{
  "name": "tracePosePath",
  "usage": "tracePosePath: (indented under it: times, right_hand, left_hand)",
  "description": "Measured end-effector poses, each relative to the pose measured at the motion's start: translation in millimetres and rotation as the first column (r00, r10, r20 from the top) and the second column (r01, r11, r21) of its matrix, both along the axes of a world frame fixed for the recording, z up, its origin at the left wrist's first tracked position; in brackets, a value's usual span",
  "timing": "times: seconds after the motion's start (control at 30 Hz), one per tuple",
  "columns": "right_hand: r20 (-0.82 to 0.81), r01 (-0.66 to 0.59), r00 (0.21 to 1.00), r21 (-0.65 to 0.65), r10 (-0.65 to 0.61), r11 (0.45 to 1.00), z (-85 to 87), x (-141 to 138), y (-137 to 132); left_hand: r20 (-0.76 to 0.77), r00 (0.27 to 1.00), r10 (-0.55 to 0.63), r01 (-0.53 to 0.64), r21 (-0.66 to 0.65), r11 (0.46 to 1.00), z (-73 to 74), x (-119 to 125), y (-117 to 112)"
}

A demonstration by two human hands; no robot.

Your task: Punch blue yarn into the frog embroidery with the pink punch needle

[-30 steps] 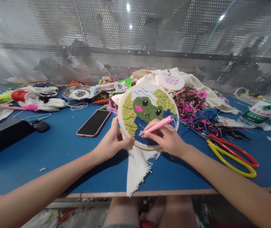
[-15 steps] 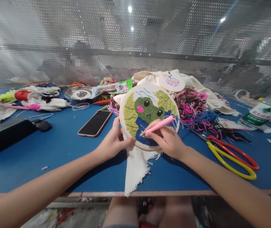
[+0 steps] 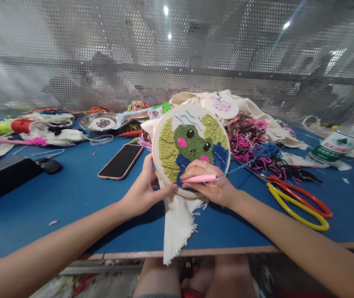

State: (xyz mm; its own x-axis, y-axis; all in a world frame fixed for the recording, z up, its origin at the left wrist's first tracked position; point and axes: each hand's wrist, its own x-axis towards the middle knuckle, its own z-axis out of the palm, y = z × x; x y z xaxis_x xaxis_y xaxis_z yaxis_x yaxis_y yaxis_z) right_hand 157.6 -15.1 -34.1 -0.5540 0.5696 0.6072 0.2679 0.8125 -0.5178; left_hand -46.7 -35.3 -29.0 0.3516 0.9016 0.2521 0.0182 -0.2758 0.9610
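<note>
A round embroidery hoop stands tilted toward me, with a frog among yellow-green leaves and blue water worked on its white cloth. My left hand grips the hoop's lower left rim, thumb in front and fingers mostly hidden behind. A pink punch needle lies in the closed fingers of my right hand, over the blue area at the bottom of the picture. Its tip is hidden by my fingers. From the handle's rear end, blue yarn runs right toward a tangled heap.
Right of the hoop are tangled yarn, red-and-yellow scissors and a plastic bottle. A phone and a black case lie left. Behind are a metal bowl, a smaller hoop and a perforated metal screen.
The punch needle has swung from pointing up and right to nearly level, and my right hand has turned with it. My left hand keeps its hold. The whole view has shifted slightly.
</note>
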Motion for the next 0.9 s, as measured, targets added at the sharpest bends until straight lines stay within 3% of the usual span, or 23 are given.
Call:
tracePosePath:
  times: [0.2, 0.37, 0.5, 0.8, 0.9]
  right_hand:
    - [-0.084, 0.157, 0.985, 0.053, -0.153, 0.986, -2.6, -0.2, -6.1]
    - [-0.115, 0.146, 0.98, -0.128, -0.161, 0.981, -1.3, 1.1, -8.1]
    - [-0.133, 0.117, 0.981, -0.163, -0.139, 0.98, -1.7, 1.4, -7.2]
    - [-0.098, 0.072, 0.993, 0.045, -0.068, 0.996, -3.0, -4.2, -0.3]
    - [-0.005, 0.078, 0.997, 0.092, -0.078, 0.993, -3.7, -6.4, 0.9]
  left_hand:
    - [0.051, 0.999, -0.018, 0.023, -0.097, 0.995, -1.9, -0.5, 5.5]
    - [0.009, 1.0, -0.006, 0.007, -0.103, 0.995, -2.8, -2.1, 7.2]
    - [0.01, 1.0, 0.0, 0.001, -0.108, 0.994, -2.2, -1.6, 7.7]
    - [0.015, 1.0, -0.005, 0.007, -0.098, 0.995, -4.4, -1.1, 6.1]
    - [0.059, 0.998, -0.018, 0.024, -0.103, 0.994, -4.6, 0.2, 4.3]
